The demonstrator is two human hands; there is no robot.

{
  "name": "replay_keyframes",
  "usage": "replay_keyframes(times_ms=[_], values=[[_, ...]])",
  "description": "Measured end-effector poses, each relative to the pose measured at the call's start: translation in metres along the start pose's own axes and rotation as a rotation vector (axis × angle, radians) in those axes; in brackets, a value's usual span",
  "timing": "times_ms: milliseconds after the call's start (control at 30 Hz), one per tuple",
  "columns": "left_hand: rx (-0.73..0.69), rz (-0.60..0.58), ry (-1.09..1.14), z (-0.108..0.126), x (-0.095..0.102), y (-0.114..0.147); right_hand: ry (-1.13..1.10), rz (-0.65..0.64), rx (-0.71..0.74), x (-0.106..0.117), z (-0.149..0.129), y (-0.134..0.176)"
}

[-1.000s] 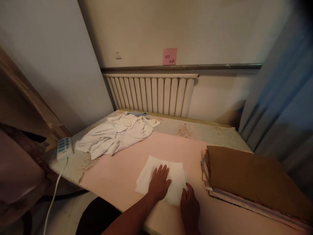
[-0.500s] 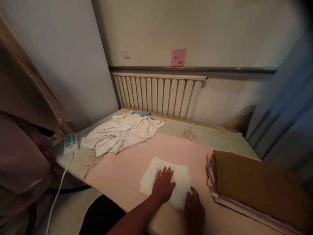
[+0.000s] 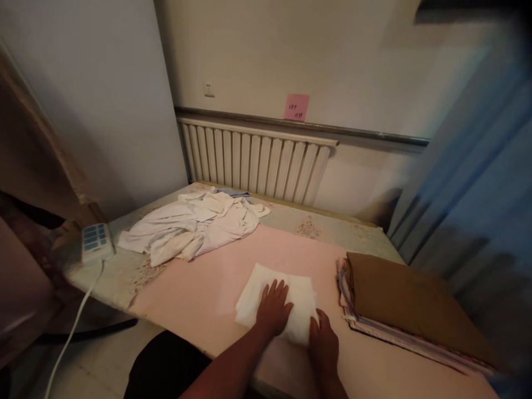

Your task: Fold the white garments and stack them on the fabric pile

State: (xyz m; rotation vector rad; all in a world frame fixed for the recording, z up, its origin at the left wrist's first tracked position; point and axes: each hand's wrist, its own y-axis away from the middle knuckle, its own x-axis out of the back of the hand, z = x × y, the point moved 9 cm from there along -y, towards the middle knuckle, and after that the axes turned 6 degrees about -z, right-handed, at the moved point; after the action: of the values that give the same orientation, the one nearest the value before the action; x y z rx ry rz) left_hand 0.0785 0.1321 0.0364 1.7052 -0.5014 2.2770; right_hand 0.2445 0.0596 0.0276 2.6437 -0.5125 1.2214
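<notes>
A folded white cloth [image 3: 297, 288] lies on a pink sheet [image 3: 199, 299] that covers much of the table. Pressed flat on its middle is my left hand [image 3: 274, 307], open with the fingers stretched out. At the cloth's lower right edge, my right hand [image 3: 324, 343] has thumb and fingers closed on the border; part of the fingertips is hidden. Behind and to the left rests a crumpled heap of white fabric [image 3: 208, 221]. Off to the right is a stack of folded cloths with a brown piece [image 3: 407, 299] on top.
A power strip [image 3: 96, 242] with a white cord sits at the table's left end. Along the back stands a radiator [image 3: 253, 158] under a pipe, with a pink note [image 3: 296, 107] above it. Blue curtains [image 3: 465, 183] hang at the right, and a black object [image 3: 166, 366] is below the near edge.
The view has turned and tilted slightly, shifting the scene left. My left hand stays flat on the cloth; my right hand still holds the edge, and the cloth's lower right part looks a little more drawn in.
</notes>
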Motion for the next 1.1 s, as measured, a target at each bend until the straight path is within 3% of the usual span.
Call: replay_keyframes(times_ms=[300, 567, 900, 1033, 1100], values=[[-0.024, 0.065, 0.013, 0.000, 0.004, 0.003, -0.009, 0.025, 0.065, 0.001, -0.004, 0.005], [0.011, 0.047, 0.087, -0.013, 0.004, 0.002, -0.012, 0.031, 0.051, 0.001, -0.007, 0.007], [-0.069, 0.036, -0.036, 0.001, 0.002, 0.010, -0.143, 0.053, 0.021, 0.005, 0.002, 0.006], [-0.078, 0.040, -0.055, 0.001, -0.001, 0.010, -0.027, 0.044, -0.036, 0.004, 0.008, 0.010], [-0.083, 0.055, -0.063, 0.000, -0.002, 0.011, 0.027, 0.115, 0.001, 0.011, 0.004, 0.012]])
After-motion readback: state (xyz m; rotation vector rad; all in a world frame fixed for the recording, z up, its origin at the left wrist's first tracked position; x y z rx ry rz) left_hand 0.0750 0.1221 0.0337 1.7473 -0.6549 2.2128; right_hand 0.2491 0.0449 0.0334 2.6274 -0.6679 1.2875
